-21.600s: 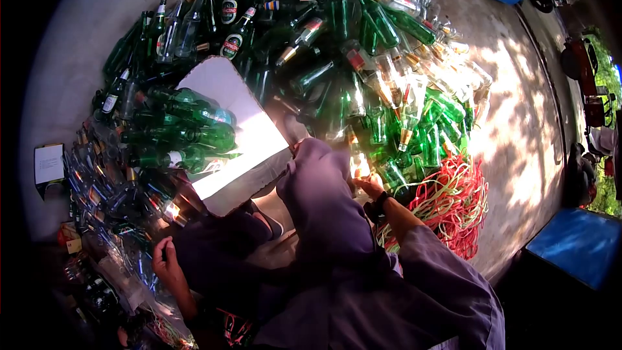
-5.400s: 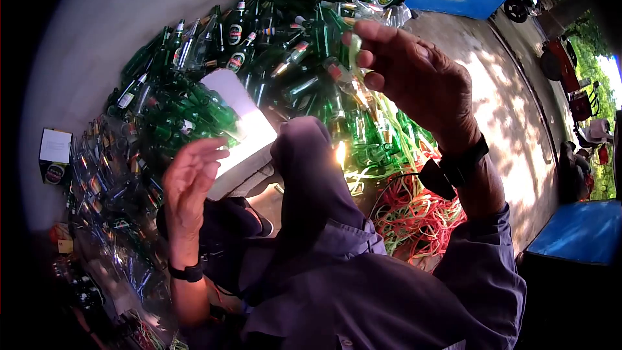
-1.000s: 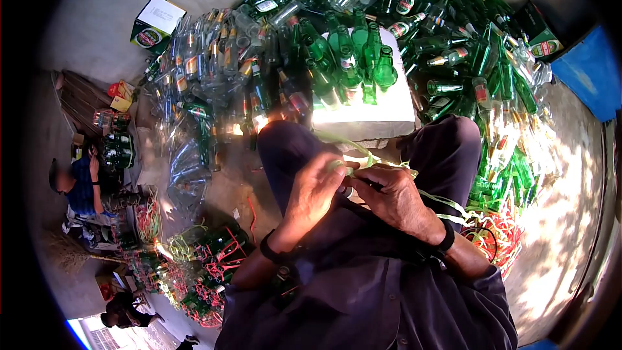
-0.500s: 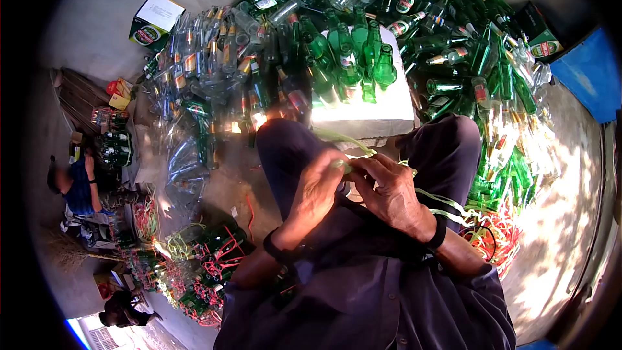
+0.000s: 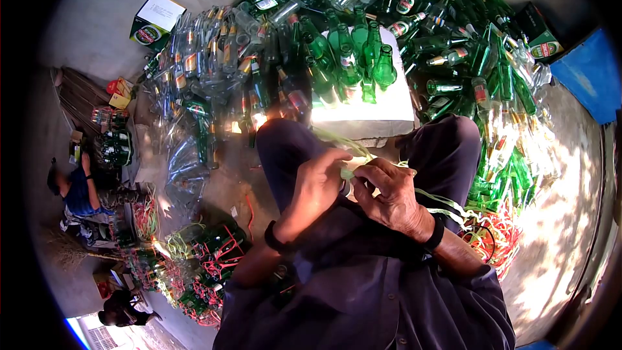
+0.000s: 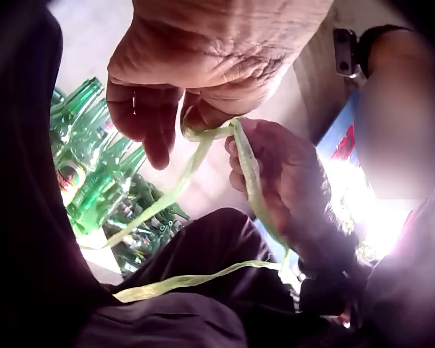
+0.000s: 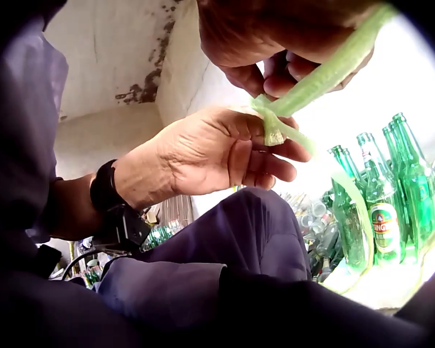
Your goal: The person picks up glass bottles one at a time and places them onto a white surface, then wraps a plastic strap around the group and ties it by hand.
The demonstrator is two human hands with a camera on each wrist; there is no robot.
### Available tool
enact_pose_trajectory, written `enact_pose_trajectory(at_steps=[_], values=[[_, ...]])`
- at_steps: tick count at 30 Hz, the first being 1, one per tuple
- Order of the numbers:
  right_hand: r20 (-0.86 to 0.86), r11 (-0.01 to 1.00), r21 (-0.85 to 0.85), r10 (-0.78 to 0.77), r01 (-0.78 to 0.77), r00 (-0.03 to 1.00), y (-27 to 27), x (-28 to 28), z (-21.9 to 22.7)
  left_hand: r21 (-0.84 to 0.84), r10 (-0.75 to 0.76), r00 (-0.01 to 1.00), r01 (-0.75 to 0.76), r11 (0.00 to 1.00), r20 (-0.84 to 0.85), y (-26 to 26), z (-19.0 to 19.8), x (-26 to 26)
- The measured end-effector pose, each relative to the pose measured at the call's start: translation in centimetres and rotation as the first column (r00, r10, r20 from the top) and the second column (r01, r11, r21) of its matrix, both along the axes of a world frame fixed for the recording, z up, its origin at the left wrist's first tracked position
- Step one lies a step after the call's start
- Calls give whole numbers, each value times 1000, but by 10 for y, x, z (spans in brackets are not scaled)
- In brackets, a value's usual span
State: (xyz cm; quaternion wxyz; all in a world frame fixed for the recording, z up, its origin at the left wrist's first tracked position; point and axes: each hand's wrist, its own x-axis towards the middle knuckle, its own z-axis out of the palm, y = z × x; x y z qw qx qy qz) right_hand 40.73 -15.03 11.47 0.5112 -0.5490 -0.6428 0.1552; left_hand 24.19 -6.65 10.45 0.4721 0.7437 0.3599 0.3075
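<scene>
Over the lap, both hands work at a pale green plastic strip (image 5: 348,172). My left hand (image 5: 317,185) pinches a looped part of it between thumb and fingers. My right hand (image 5: 392,198) grips the strip right beside it with curled fingers. In the right wrist view the strip (image 7: 326,76) crosses over itself in a small knot-like fold at the left fingertips. One length runs toward a white slab (image 5: 363,115), where several green beer bottles (image 5: 372,52) stand upright; another trails across the right thigh.
Heaps of loose bottles (image 5: 194,71) surround the slab. A tangle of red and green strips (image 5: 499,240) lies at the right. Beer cartons (image 5: 152,23) stand behind, with a blue panel (image 5: 586,71) at right. Another person (image 5: 81,185) sits at far left near strip-tied bottles (image 5: 116,149).
Earlier the hands were apart, the right one lifting the strip from beside the tangle. They have come together over the lap. In the last second the fingers shift slightly around the fold.
</scene>
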Motion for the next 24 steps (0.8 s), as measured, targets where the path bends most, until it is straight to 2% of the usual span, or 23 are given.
enact_pose_trajectory(at_steps=[2,6,8,9,10,12,14,15,17,18,20,22,24], values=[[-45,999,-42,7,-9,999,-1,-1,-2,248,-66,995,81,965,-68,-1,11,3],[-90,995,-97,23,-32,996,-1,1,-2,293,-63,994,88,952,-95,5,10,1],[-79,993,-3,113,-114,990,-1,3,-2,-70,64,994,-70,995,-90,6,15,-1],[-78,993,-3,113,-114,990,-2,2,-1,-157,98,995,-94,983,17,10,6,-1],[-82,992,24,123,-121,989,-4,1,0,-156,100,995,-96,983,18,15,0,-3],[-86,990,53,138,-134,987,-5,1,4,-351,204,969,-145,925,138,24,-3,-10],[-136,989,6,150,-151,979,-8,7,6,-382,266,936,-164,909,230,37,-3,-15],[-230,989,5,146,-149,962,-9,10,7,-418,310,919,-188,889,244,48,-14,-24],[-287,992,-90,64,-93,956,-14,17,7,-496,396,887,-240,834,237,63,-13,-40],[-320,990,-130,15,-60,947,-16,21,8,-554,397,852,-160,817,340,68,-10,-47],[-361,975,-224,-81,-2,929,-20,28,2,-618,490,811,-213,757,320,73,-4,-58],[-586,945,-327,-179,-29,790,-22,31,2,-592,547,779,-294,750,307,82,8,-66],[-617,929,-369,-231,-17,752,-20,33,4,-559,549,766,-308,770,334,92,15,-82]])
